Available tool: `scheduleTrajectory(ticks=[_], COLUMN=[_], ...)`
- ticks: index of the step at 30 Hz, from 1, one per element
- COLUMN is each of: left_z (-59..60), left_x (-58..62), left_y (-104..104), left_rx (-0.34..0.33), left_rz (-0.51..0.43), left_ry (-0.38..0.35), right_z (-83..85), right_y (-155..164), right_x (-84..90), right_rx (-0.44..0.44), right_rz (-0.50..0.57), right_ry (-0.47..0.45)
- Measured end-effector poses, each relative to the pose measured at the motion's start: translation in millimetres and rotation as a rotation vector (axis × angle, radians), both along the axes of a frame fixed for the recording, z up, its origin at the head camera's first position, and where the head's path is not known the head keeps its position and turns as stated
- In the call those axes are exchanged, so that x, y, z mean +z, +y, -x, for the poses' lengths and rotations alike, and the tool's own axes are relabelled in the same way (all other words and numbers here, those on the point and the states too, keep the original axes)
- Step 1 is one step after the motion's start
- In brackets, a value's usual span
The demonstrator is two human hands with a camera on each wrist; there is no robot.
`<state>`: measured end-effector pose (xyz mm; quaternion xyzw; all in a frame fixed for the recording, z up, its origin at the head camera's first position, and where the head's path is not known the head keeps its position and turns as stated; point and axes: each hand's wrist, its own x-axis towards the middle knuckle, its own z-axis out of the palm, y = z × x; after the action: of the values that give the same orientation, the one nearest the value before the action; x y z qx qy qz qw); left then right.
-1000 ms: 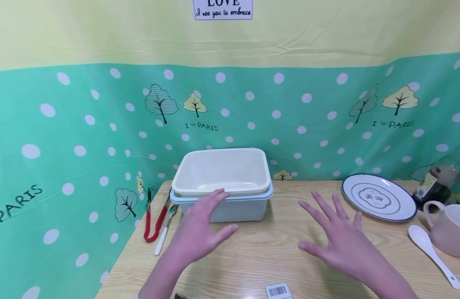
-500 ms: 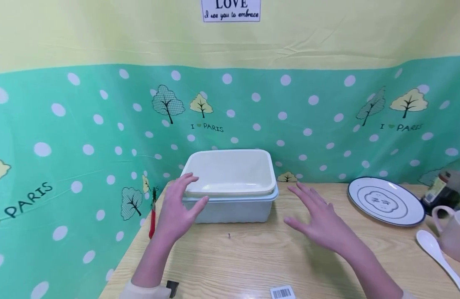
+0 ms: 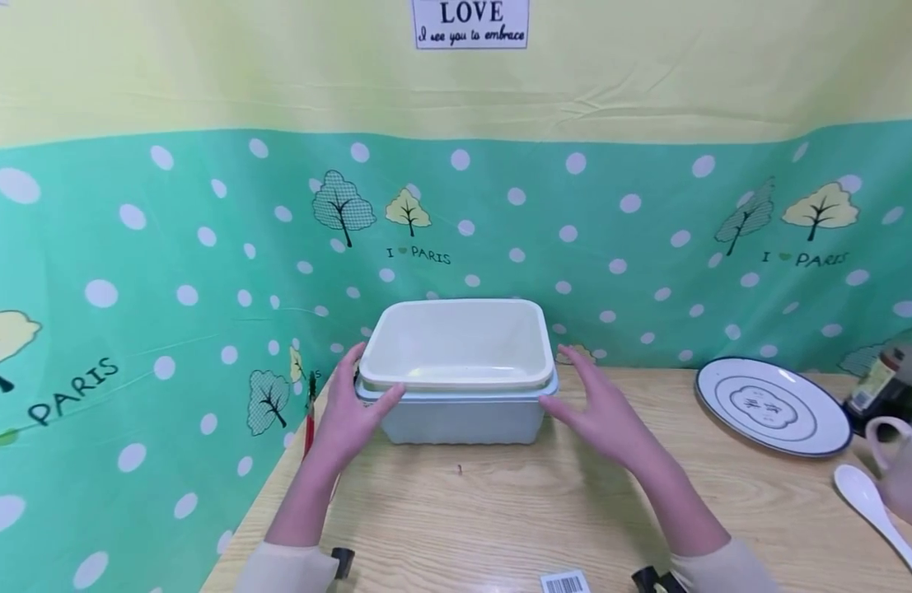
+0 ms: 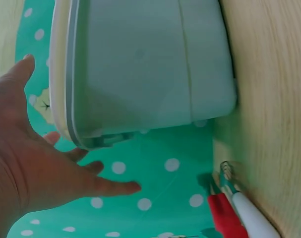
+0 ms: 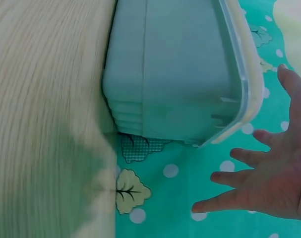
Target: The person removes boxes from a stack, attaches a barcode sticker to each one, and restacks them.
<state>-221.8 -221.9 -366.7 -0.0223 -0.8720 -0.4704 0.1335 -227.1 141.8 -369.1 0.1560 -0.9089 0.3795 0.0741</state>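
A white plastic basin [image 3: 459,342] sits nested in the top of a light blue-grey storage box [image 3: 463,418], near the back of the table. My left hand [image 3: 346,418] is at the box's left end, fingers spread and thumb apart. In the left wrist view some fingertips lie near the box's rim [image 4: 71,74]; whether they touch it, I cannot tell. At the right end is my right hand [image 3: 602,416], its fingers also spread. The right wrist view shows that palm [image 5: 284,178] beside the box [image 5: 180,74], with a gap between them. Neither hand holds anything.
Red-handled tongs [image 3: 310,428] and a white-handled fork [image 4: 252,215] lie left of the box. To the right are a plate [image 3: 773,405], a white spoon [image 3: 871,502], a pink mug [image 3: 908,473] and a dark bottle [image 3: 881,391]. A patterned curtain [image 3: 611,247] hangs behind.
Both hands have moved to the two ends of the box; the left hand went left from in front of it, the right hand came inward. The view has shifted slightly left.
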Motion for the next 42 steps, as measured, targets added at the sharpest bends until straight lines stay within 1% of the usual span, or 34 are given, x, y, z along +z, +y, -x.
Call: scheduleTrajectory(ticks=[3, 5, 8, 11, 15, 18, 24, 27, 29, 32, 35, 40, 42], left_z=[3.2, 4.7, 6.8, 8.6, 10.9, 11.0, 7.9, 6.2, 4.4, -0.5, -8.4, -22.2, -26.1], left_x=[-3.9, -6.1, -9.0, -12.3, -15.9, -17.3, -16.8, -12.8, -8.1, 2.0, 13.6, 29.5, 34.5], left_y=[-1, -2, -2, -3, -1, 1, 4, 5, 6, 9, 11, 15, 17], left_rx=[-0.034, -0.048, -0.047, -0.036, -0.043, -0.05, -0.039, -0.034, -0.029, -0.017, -0.006, -0.002, -0.022], left_rz=[-0.067, -0.088, -0.103, -0.108, -0.123, -0.144, -0.166, -0.162, -0.157, -0.147, -0.138, -0.146, -0.178], left_ry=[-0.049, -0.069, -0.085, -0.101, -0.085, -0.051, -0.037, -0.015, 0.012, 0.044, 0.061, 0.107, 0.151], right_z=[6.7, 10.8, 16.8, 22.0, 26.3, 27.2, 27.7, 28.0, 27.6, 24.8, 20.5, 14.0, 11.4], right_y=[-3, -6, -12, -18, -24, -26, -29, -28, -28, -27, -25, -23, -22], right_x=[-3.0, -3.3, -4.9, -7.7, -12.6, -15.5, -17.3, -14.6, -10.8, -2.5, 7.5, 21.7, 26.4], right_rx=[-0.013, -0.024, -0.033, -0.009, 0.037, 0.046, 0.057, 0.052, 0.048, 0.042, 0.055, 0.132, 0.18], right_rz=[0.025, 0.039, 0.069, 0.123, 0.194, 0.227, 0.267, 0.285, 0.298, 0.321, 0.362, 0.467, 0.514], right_ry=[-0.027, -0.051, -0.083, -0.089, -0.044, -0.022, -0.025, -0.021, -0.015, -0.006, 0.014, 0.117, 0.159])
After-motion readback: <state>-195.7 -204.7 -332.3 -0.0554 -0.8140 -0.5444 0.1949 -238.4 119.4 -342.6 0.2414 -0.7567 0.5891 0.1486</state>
